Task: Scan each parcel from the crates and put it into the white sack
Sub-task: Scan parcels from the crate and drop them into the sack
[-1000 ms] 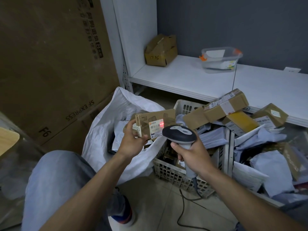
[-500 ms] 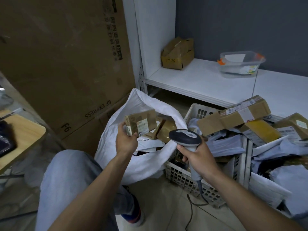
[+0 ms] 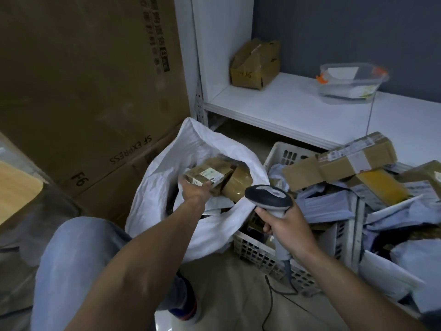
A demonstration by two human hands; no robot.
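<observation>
Two hands share the work: the left hand (image 3: pixel 194 191) grips a small box (image 3: pixel 207 176) low in the mouth of the white sack (image 3: pixel 164 163), likely to drop it in, while the right hand (image 3: pixel 284 225) clasps a scanner (image 3: pixel 268 195) beside the crates (image 3: pixel 253 252), ready for another.

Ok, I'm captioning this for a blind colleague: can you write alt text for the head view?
A person's left hand holds a small brown cardboard parcel in the mouth of the open white sack, while the right hand grips a grey handheld barcode scanner beside white plastic crates piled with more parcels.
</observation>
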